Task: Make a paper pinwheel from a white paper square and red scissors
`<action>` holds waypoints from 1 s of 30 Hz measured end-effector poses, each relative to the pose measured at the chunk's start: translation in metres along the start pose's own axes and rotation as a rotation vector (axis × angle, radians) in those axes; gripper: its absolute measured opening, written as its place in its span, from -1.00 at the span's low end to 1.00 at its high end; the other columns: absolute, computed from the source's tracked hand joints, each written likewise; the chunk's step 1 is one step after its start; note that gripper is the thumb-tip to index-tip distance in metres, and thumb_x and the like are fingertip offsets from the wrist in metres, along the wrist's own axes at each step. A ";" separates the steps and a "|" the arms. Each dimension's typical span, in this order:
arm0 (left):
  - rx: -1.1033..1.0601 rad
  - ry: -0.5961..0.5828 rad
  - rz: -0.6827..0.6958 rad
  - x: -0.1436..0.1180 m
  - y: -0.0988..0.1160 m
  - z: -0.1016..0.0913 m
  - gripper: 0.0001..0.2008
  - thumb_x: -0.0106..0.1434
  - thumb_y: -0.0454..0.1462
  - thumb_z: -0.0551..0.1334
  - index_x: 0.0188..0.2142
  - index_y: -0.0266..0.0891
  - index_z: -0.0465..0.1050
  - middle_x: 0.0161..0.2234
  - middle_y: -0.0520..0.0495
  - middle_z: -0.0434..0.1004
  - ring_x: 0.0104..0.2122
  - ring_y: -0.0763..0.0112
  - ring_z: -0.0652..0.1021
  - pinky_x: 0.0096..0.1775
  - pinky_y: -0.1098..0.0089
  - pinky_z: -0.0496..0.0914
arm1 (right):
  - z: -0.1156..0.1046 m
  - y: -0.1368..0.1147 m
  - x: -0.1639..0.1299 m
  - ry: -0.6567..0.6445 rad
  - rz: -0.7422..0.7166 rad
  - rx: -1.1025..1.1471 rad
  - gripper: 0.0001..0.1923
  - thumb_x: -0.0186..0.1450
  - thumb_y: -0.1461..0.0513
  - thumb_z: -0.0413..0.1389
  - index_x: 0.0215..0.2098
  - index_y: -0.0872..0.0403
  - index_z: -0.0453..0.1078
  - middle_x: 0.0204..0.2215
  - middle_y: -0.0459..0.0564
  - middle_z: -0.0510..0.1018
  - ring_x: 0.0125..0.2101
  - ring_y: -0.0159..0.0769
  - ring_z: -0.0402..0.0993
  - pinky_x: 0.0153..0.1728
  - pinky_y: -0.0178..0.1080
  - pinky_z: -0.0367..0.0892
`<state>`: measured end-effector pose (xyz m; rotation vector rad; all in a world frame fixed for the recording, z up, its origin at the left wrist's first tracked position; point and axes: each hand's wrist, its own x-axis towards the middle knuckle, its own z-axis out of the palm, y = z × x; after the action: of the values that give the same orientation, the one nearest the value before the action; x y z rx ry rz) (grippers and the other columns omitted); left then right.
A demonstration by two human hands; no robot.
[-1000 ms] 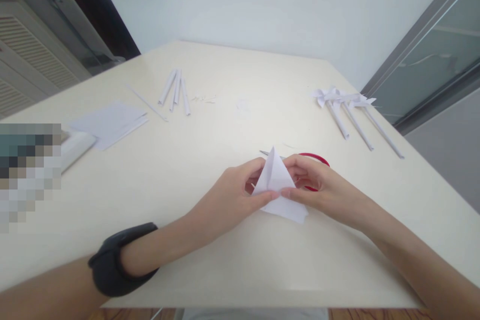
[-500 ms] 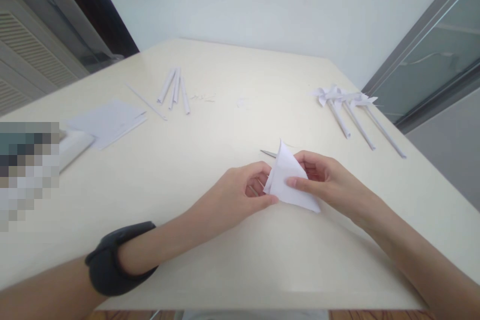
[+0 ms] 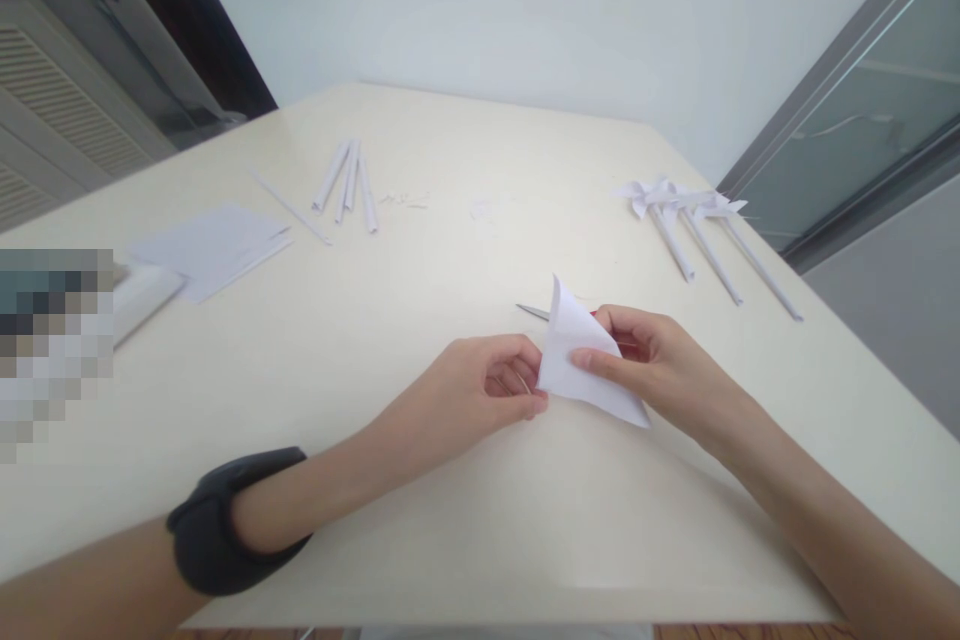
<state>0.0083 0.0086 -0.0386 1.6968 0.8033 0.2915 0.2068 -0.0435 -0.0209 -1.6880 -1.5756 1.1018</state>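
Observation:
A folded white sheet of paper (image 3: pixel 581 340), roughly triangular, is held above the table near its front. My right hand (image 3: pixel 645 345) grips it from the right, thumb on the near face and fingers behind. At its lower left corner, my left hand (image 3: pixel 499 380) has curled fingers and thumb closed around the edge; a black band (image 3: pixel 225 520) circles that wrist. Behind the paper lies a pair of scissors (image 3: pixel 532 311), mostly hidden, with a blade tip and a bit of red handle showing.
Three paper pinwheels (image 3: pixel 694 230) on rolled sticks lie at the right. Several paper tubes (image 3: pixel 349 180), a thin paper stick (image 3: pixel 289 207) and flat paper sheets (image 3: pixel 210 245) lie at the left. Small paper scraps (image 3: pixel 484 210) are scattered mid-table. A pixelated patch covers the left edge.
The paper's loose layers at the lower left corner have come together, and the sheet has tilted slightly. Slightly more of the scissors shows. The view has shifted a little.

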 end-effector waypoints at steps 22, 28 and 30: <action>-0.238 -0.068 -0.085 0.001 0.007 -0.003 -0.89 0.13 -0.29 0.24 -0.31 -0.23 0.40 -0.40 0.00 0.53 -0.35 0.42 0.54 -0.22 0.39 0.41 | 0.003 -0.001 0.000 0.073 -0.044 -0.053 -0.81 0.21 0.16 0.09 -0.49 0.05 0.20 -0.55 -0.19 0.30 -0.54 -0.43 0.20 -0.59 -0.36 0.07; -0.257 -0.033 -0.103 0.000 0.012 -0.003 -0.94 0.14 -0.28 0.23 -0.40 -0.23 0.36 -0.45 0.01 0.55 -0.37 0.42 0.55 -0.22 0.39 0.41 | 0.005 -0.008 -0.006 0.070 -0.073 -0.057 -0.83 0.22 0.20 0.09 -0.48 0.05 0.20 -0.52 -0.18 0.32 -0.50 -0.43 0.22 -0.54 -0.36 0.12; -0.239 -0.024 -0.096 0.001 0.012 -0.004 -0.92 0.13 -0.28 0.23 -0.44 -0.23 0.35 -0.47 0.02 0.54 -0.38 0.41 0.55 -0.24 0.39 0.40 | 0.006 -0.010 -0.008 0.080 -0.098 -0.078 -0.84 0.22 0.21 0.09 -0.47 0.05 0.22 -0.52 -0.17 0.31 -0.49 -0.41 0.22 -0.52 -0.35 0.14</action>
<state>0.0108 0.0108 -0.0269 1.4315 0.7967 0.2880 0.1965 -0.0504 -0.0139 -1.6648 -1.6508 0.9236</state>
